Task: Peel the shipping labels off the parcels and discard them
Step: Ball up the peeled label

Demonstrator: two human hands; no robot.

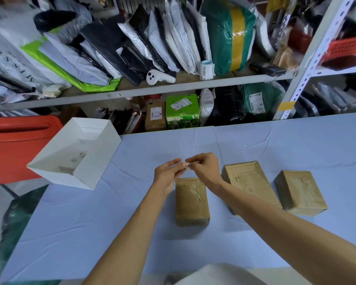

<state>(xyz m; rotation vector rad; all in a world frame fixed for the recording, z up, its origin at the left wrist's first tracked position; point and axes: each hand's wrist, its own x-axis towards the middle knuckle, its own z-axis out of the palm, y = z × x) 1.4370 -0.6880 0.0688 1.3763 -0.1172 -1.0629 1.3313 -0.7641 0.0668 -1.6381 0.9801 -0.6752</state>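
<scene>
Here, pinched a crumpled label scrap (186,164) with left hand (168,175) and right hand (206,169) together, above the centre-frame parcel (191,202).

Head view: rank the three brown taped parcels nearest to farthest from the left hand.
1. Left brown taped parcel, just under the left hand pinching a peeled white label.
2. Middle brown taped parcel, further right.
3. Right brown taped parcel, far right.

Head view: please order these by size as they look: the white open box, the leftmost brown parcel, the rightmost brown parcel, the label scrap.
1. white open box.
2. leftmost brown parcel and rightmost brown parcel: they look alike, so I do not rank them.
3. label scrap, clearly the smallest.
</scene>
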